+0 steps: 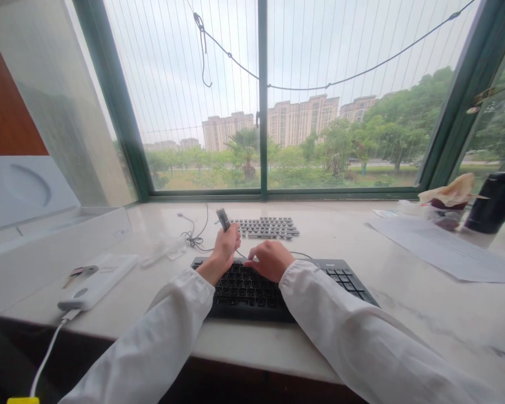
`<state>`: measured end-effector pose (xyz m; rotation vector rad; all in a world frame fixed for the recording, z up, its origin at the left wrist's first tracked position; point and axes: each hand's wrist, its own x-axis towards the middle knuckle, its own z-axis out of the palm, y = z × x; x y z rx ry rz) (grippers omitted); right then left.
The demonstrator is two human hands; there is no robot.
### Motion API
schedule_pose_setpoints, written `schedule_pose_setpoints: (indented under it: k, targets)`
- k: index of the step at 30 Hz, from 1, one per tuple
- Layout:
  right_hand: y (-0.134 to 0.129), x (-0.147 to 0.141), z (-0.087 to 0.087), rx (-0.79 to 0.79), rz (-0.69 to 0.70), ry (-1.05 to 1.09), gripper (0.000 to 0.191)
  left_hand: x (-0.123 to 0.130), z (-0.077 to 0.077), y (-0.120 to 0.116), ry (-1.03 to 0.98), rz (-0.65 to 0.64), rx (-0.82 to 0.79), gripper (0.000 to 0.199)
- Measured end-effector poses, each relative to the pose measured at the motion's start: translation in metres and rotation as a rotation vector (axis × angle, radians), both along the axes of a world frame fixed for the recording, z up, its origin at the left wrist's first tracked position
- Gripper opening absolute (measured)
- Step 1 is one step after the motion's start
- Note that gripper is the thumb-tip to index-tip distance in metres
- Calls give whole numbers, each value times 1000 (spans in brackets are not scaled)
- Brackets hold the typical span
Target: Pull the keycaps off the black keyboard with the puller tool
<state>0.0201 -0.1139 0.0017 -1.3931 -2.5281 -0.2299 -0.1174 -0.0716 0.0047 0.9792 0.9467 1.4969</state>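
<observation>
A black keyboard (252, 311) lies in front of me on the pale counter; its main section looks stripped of keycaps, while the number pad at the right still has its keys. My left hand (226, 247) is closed around a short dark stick-shaped tool (223, 219), held upright above the keyboard's back left part. Over the back middle of the keyboard, my right hand (271, 259) is curled with thumb and fingers close together. Whatever it grips, if anything, is too small to make out. Loose keycaps (267, 228) lie in rows behind the keyboard.
A thin dark cable (194, 240) is coiled at the left of the keycaps. Further left are a white power bank (103, 280), keys (81, 273) on it, and an open white box (54, 247). Papers (446, 247) and a black cup-shaped container (493, 202) stand right, by the window.
</observation>
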Motion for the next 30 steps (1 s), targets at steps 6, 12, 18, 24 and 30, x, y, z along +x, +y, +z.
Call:
schedule_pose_setpoints:
  k: [6,12,18,24,30]
  targets:
    - [-4,-1,0,-23,-12,-11,38,-3,1,1,-59,43,-23,30]
    - [-11,-5,1,-40,-36,-45,39,-5,8,0,-148,79,-48,29]
    - [-14,-7,2,-65,-56,-35,39,-3,13,-5,-189,101,-92,30]
    - [-13,-8,2,-78,-59,-25,33,-3,8,-1,-197,121,-142,31]
    - [-13,-8,2,-93,-60,-12,34,-3,7,1,-206,117,-149,33]
